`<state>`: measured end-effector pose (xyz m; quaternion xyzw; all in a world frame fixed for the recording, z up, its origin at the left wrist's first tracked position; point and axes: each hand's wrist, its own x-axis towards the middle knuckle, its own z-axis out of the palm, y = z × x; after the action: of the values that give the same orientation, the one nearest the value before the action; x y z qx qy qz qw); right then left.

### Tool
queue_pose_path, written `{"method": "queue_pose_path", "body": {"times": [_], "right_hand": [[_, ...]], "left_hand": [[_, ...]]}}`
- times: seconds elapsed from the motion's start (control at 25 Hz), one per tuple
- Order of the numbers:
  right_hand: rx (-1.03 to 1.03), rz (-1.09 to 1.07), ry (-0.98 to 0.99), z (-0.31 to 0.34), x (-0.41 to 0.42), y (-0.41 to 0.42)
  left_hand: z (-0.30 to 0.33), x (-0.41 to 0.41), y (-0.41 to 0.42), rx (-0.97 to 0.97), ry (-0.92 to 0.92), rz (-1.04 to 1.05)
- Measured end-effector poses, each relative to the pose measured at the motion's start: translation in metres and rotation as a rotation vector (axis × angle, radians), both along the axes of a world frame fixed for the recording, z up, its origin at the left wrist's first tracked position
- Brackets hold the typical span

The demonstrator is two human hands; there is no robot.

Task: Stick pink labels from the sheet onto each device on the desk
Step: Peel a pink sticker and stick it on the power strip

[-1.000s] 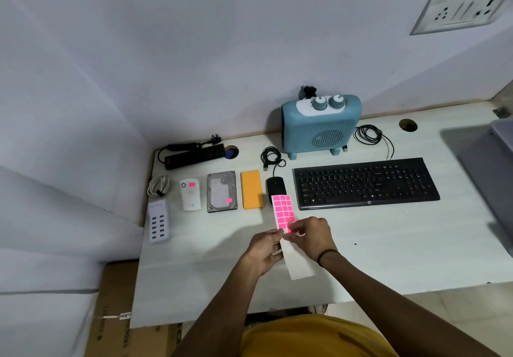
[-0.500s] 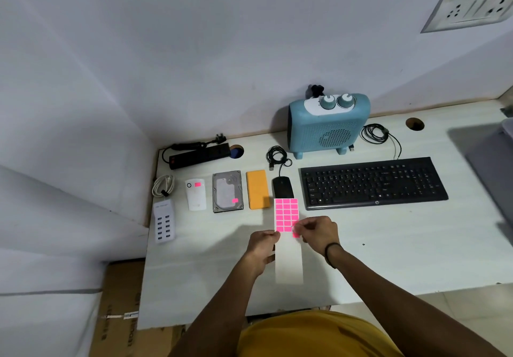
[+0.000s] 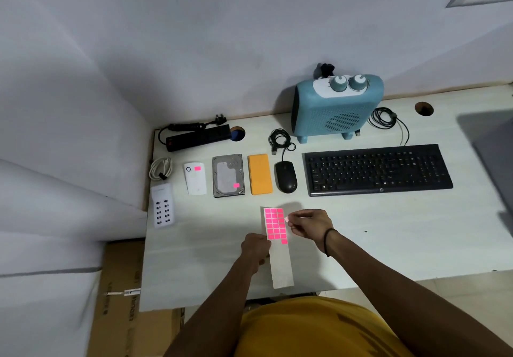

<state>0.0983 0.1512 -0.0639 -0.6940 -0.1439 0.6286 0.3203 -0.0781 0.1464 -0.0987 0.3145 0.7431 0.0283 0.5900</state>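
Observation:
My left hand (image 3: 256, 249) pinches the left edge of the label sheet (image 3: 275, 226), a white strip with several pink labels on its upper half. My right hand (image 3: 308, 225) is just right of the sheet, fingertips closed on one peeled pink label (image 3: 287, 219). A row of devices lies beyond: white USB hub (image 3: 163, 207), white adapter (image 3: 195, 178) bearing a pink label, hard drive (image 3: 228, 175) bearing a pink label, orange power bank (image 3: 260, 173), black mouse (image 3: 286, 176), black keyboard (image 3: 377, 169). A blue heater (image 3: 336, 107) stands behind.
A black power strip (image 3: 198, 137) and a coiled white cable (image 3: 161, 168) lie at the desk's back left. Two cable holes (image 3: 424, 108) pierce the desk. A grey object (image 3: 494, 151) sits at the right edge. Cardboard boxes (image 3: 122, 295) stand below left.
My right hand has peeled a label off the sheet and drawn it away to the right. The sheet now hangs straighter in my left hand, and the view has shifted.

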Motion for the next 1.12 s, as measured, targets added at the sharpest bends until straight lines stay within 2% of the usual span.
{"method": "queue_pose_path", "body": {"times": [0.28,0.44,0.64,0.8,0.92,1.0,1.12], "right_hand": [[0.011,0.119,-0.019,0.001,-0.033,0.042],[0.080,0.172,-0.038,0.013,-0.062,0.088],[0.148,0.207,-0.070,0.028,-0.098,0.162],[0.195,0.188,-0.121,0.031,-0.119,0.220],[0.221,0.162,-0.164,0.026,-0.131,0.258],[0.233,0.161,-0.166,0.021,-0.137,0.280],[0.219,0.157,-0.145,0.011,-0.142,0.301]], "left_hand": [[0.017,-0.026,0.031,0.093,0.141,-0.003],[0.033,-0.049,0.075,0.263,0.161,-0.003],[0.052,-0.086,0.150,0.514,0.325,-0.105],[0.056,-0.116,0.219,0.620,0.464,-0.140],[0.056,-0.133,0.273,0.673,0.569,-0.303],[0.054,-0.141,0.308,0.703,0.650,-0.485],[0.046,-0.145,0.347,0.614,0.760,-0.798]]}}
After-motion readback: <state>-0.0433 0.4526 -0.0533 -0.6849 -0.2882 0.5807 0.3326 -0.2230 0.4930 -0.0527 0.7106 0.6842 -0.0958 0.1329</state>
